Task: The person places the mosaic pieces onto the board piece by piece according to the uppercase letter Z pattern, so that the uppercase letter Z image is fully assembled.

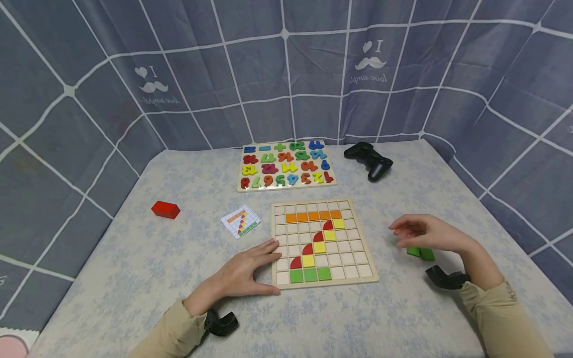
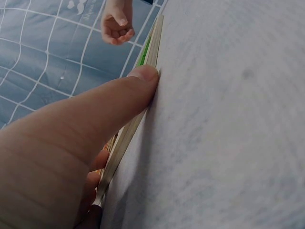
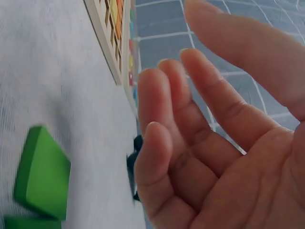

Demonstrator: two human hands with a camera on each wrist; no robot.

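My left hand rests on the table with its fingertips at the left edge of a wooden grid board; in the left wrist view its thumb touches the board's side. Set in the board are a row of orange tiles, a stepped diagonal of yellow squares and red quarter-circle tiles, and three green squares near the bottom. Right of the board, my right hand hovers with loosely bent fingers and nothing between them. Below it lie two loose green tiles, partly hidden in the head view.
A pattern card lies left of the board. Farther left sits a red block. Behind the board are a number puzzle and a black game controller. A grid-patterned curtain surrounds the table's back and sides.
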